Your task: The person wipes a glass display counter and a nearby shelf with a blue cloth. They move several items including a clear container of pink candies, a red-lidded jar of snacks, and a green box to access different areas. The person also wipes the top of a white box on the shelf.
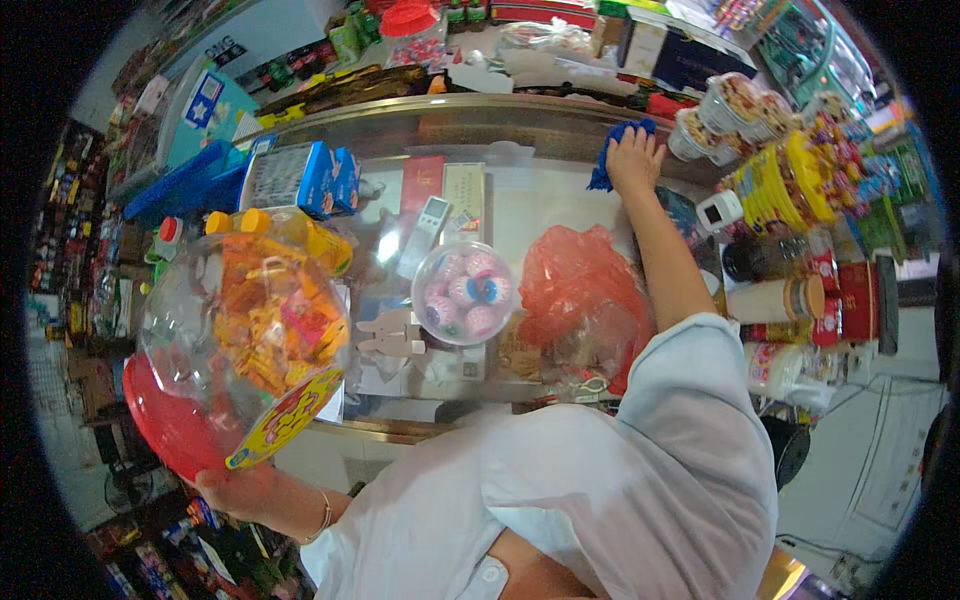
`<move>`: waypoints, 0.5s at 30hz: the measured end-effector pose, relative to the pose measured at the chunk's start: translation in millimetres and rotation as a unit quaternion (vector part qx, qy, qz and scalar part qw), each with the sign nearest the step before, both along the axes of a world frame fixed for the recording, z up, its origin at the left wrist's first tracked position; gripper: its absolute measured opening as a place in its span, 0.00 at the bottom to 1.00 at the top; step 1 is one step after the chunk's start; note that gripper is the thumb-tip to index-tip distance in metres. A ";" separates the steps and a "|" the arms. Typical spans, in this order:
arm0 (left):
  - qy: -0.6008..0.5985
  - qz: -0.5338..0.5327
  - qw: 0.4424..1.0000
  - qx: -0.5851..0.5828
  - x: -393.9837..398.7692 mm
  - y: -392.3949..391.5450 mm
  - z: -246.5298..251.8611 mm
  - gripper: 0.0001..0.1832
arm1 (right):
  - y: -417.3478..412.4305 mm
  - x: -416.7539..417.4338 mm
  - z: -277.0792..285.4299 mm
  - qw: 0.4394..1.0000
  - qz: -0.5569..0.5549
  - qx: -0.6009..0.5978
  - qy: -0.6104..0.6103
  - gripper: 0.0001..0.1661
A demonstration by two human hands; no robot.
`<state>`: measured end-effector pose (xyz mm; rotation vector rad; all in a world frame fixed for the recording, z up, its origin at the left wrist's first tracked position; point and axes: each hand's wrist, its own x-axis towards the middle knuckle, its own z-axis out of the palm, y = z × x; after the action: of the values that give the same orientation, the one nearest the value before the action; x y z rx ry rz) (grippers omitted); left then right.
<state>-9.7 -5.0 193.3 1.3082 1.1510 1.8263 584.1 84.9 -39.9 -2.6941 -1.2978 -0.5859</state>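
My right hand (634, 161) presses a blue cloth (602, 171) on the far right part of the glass counter (525, 202). At the lower left, my left hand (232, 484) grips a large clear plastic jar (180, 322) by its red lid (169, 420); the jar lies tilted, with orange-wrapped sweets inside and a yellow label on it. Its fingers are mostly hidden. Between the hands stands a round clear tub of eyeball-patterned balls (463, 292). Right of it lies a crumpled red plastic bag (577, 292), nearer to me than the cloth.
Blue boxes (319, 178) and yellow-capped bottles (255, 221) stand at the left. Cups of snacks (727, 105), a yellow sweets jar (780, 184) and several bottles (772, 300) line the right side. A remote control (433, 214) lies in the middle. Goods crowd the far edge, including a red-lidded jar (411, 37).
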 end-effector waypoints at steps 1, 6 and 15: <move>0.007 -0.024 1.000 0.004 10.9 7.9 5.0 0.60 | -17.7 -3.2 2.5 1.000 -0.027 -0.003 -0.015 0.30; 0.031 -0.116 0.992 0.029 50.3 17.9 27.9 0.61 | -112.7 -74.8 33.7 1.000 0.026 0.008 -0.001 0.19; -0.007 -0.295 0.953 0.065 88.6 53.3 43.9 0.40 | -229.1 -258.9 43.7 0.951 0.183 0.022 0.250 0.25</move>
<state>78.9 48.2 237.2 1.5085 0.5447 1.4729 325.2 -144.2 3.7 -2.2536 -1.5315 0.1043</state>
